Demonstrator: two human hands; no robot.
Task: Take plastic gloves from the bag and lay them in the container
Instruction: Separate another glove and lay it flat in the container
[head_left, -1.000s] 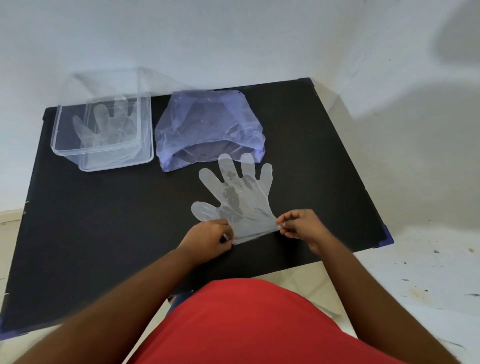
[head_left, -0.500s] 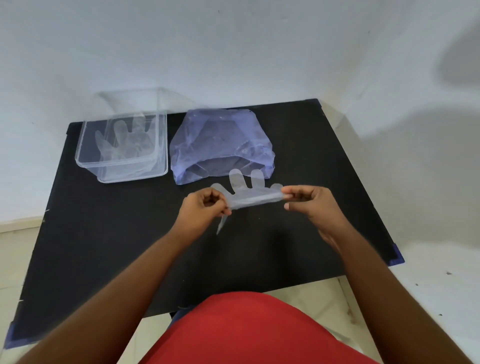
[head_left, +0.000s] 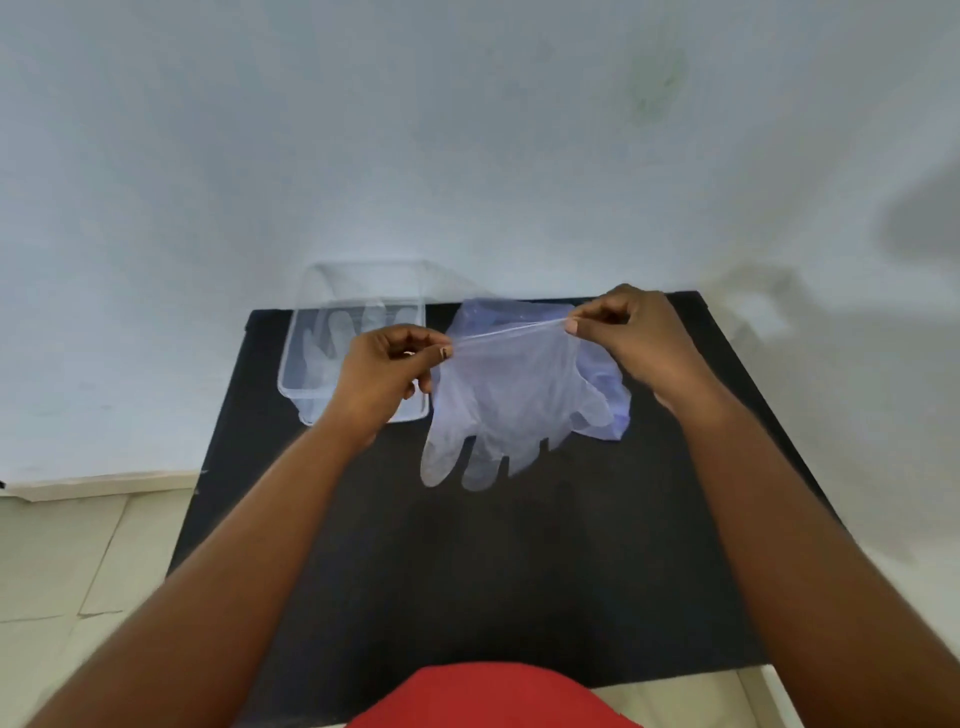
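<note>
- The plastic glove (head_left: 511, 400) was a thin, clear, filmy sheet cut to a hand outline; it hung cuff-up between the two hands, above the table, its four finger lobes pointing down and its thumb lobe toward the right hand's side.
- The cuff edge was drawn into a taut, nearly straight line running from one hand to the other, rising slightly toward the right hand.
- The left hand (head_left: 387, 371) was closed in a pinch, thumb against forefinger, gripping the cuff's left corner; the remaining fingers were curled in.
- The right hand (head_left: 631, 338) was likewise closed in a pinch on the cuff's right corner, held slightly higher and farther from the body than the left.
- The bag (head_left: 605, 395), a crumpled, bluish-violet translucent film, lay behind the hanging glove, below and between the hands; only its edges showed past the glove.
- The container (head_left: 306, 332), a rectangular box of rigid clear plastic with rounded corners, sat beyond and beside the left hand, partly hidden by it.
- An earlier-laid glove (head_left: 332, 338) lay flat inside the container, its pale fingers visible through the clear walls.
- The table (head_left: 493, 561) was a matte black, smooth rectangular surface under both forearms.
- A red garment (head_left: 493, 696) showed nearest the body, and a pale plain wall (head_left: 415, 130) rose beyond the hands.
- No brand, label or writing was legible on any item.
</note>
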